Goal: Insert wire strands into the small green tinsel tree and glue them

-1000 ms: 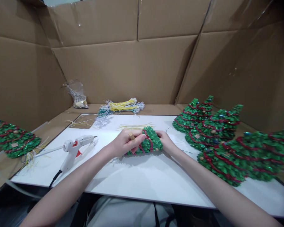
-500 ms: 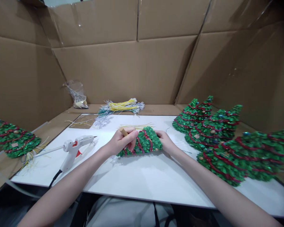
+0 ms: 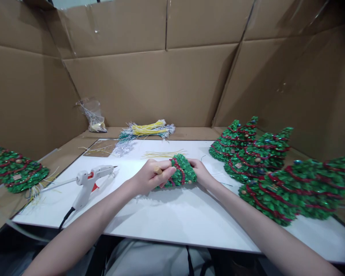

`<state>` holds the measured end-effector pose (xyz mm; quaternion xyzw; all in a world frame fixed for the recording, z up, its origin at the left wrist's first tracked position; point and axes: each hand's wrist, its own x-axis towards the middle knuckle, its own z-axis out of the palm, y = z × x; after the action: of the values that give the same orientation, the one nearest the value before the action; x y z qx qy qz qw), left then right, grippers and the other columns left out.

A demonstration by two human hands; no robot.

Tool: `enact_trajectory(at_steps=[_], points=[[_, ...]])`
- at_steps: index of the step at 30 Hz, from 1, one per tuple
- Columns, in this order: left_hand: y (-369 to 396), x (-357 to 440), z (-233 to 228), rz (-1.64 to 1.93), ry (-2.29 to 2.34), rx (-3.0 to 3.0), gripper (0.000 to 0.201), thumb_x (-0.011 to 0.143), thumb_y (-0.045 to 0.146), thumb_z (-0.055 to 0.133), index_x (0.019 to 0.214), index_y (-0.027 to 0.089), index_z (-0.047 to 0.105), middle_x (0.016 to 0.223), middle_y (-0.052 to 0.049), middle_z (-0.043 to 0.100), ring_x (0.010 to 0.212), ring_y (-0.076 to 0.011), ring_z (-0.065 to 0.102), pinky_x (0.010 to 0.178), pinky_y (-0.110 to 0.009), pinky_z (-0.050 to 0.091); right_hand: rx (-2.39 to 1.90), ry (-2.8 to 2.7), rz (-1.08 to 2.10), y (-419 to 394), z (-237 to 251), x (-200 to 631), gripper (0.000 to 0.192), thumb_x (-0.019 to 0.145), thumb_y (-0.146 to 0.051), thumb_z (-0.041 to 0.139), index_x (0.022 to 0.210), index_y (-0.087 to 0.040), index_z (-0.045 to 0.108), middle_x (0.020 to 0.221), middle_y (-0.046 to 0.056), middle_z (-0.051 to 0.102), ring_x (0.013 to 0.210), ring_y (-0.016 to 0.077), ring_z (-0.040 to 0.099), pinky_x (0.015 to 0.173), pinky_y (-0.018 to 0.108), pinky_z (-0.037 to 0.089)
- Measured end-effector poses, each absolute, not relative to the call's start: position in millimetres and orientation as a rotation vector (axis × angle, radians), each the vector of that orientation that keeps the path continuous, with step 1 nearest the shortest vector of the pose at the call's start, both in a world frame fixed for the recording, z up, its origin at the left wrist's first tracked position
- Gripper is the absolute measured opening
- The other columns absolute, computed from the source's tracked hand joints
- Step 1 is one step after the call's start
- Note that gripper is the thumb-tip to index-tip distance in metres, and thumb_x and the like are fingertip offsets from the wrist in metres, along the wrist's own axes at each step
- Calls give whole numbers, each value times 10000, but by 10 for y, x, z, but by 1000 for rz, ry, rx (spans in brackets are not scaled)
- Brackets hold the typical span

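Observation:
A small green decorative Christmas tree (image 3: 184,168) with red garland lies on its side just above the white table, held between both hands. My right hand (image 3: 200,171) grips its right end, the fingers partly hidden behind it. In the fist of my left hand (image 3: 153,177) is a wooden-handled tool (image 3: 158,170); its handle end points at me, and its tip is hidden by the hand and tree. The left fingers press close against the tree's left part.
A white glue gun (image 3: 87,186) lies at left with its cord. Several finished trees (image 3: 255,157) stand at right, another tree (image 3: 18,170) at far left. Yellow and white wire bundles (image 3: 149,129) lie at the back, near a plastic bag (image 3: 94,117). Cardboard walls (image 3: 195,84) surround the table (image 3: 172,218).
My left hand has shifted right along the tree, covering more of it, and the tool's handle has turned to point toward me. My right hand stays nearly still.

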<state>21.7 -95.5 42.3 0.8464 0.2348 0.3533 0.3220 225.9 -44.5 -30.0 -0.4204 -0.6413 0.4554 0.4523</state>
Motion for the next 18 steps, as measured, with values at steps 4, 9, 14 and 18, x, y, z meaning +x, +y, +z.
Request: enact_trajectory(at_steps=[4, 9, 14, 18], points=[[-960, 238, 445, 932, 601, 2227, 405, 920, 309, 387, 552, 155, 456, 465, 14, 496, 436, -70, 447, 464, -193, 344, -1015, -1584, 1136, -441, -309, 2257, 285, 651, -217, 563, 868, -147, 735, 839, 40, 731, 824, 246, 634, 717, 317, 483], [-968, 265, 478, 907, 638, 2225, 411, 921, 326, 376, 548, 162, 436, 457, 17, 484, 446, -76, 439, 482, -199, 349, -1020, -1599, 1139, -455, -302, 2251, 289, 674, -224, 556, 893, -150, 728, 829, 34, 729, 836, 250, 636, 713, 319, 490], [-965, 297, 507, 867, 671, 2247, 422, 924, 330, 365, 545, 158, 435, 469, 18, 481, 461, -75, 440, 507, -200, 359, -1018, -1618, 1121, -464, -286, 2253, 303, 680, -232, 546, 909, -142, 723, 867, 37, 728, 837, 252, 640, 733, 330, 493], [-934, 294, 511, 868, 684, 2235, 453, 926, 328, 369, 514, 150, 429, 472, 17, 484, 464, -66, 424, 517, -196, 356, -1017, -1643, 1103, -452, -291, 2263, 306, 681, -228, 535, 905, -141, 724, 863, 42, 729, 882, 268, 633, 760, 348, 490]])
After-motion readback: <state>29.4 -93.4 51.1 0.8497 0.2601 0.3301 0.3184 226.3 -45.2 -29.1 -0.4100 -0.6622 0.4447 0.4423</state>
